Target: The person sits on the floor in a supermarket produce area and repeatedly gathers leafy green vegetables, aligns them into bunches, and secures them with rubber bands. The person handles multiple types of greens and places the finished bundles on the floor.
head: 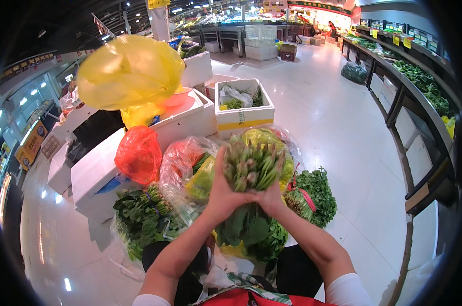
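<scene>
Both hands are wrapped around a thick bundle of leafy green vegetables [252, 168], its cut stem ends turned up and away from me. My left hand [225, 195] clasps it from the left, and my right hand [271, 197] from the right, with the thumbs close together in front. Dark leaves [246, 225] hang below the hands, over more greens and a yellow bag [234, 250] between my knees. To the left lies a tied bunch of dark greens [143, 214] on clear plastic. On the right, a bunch of small-leaved greens [317, 199] bears a red tie.
Behind the bundle stand clear bags [185, 153] and a white foam box [244, 114] holding greens. A red plastic bag [138, 155] leans by a white foam box [97, 168]. An inflated yellow bag [129, 72] rises at upper left. Vegetable shelves [418, 80] line the right side.
</scene>
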Motion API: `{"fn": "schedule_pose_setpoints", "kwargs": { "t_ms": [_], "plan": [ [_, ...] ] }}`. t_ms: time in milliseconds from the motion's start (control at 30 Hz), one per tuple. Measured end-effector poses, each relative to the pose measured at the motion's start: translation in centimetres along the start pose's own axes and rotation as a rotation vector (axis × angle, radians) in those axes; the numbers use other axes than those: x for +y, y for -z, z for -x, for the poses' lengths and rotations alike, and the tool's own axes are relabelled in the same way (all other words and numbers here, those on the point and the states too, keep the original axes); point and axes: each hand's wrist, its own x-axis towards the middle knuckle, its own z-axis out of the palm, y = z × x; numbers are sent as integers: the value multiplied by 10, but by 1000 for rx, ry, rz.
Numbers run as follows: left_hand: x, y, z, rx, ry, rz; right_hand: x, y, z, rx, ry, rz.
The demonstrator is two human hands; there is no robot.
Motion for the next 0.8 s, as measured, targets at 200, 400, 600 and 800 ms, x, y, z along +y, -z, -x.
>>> {"fn": "schedule_pose_setpoints", "kwargs": {
  "t_ms": [200, 400, 600, 800],
  "plan": [
    [24, 25, 8, -47, 1, -55, -10, 2, 3, -189, 352, 303],
    [35, 48, 11, -141, -59, 93, -42, 0, 0, -357, -54, -150],
    [32, 63, 14, -73, 121, 332, -47, 3, -6, -422, 84, 341],
    [23, 67, 18, 13, 192, 464, -35, -11, -11, -354, 82, 549]
  ]
}}
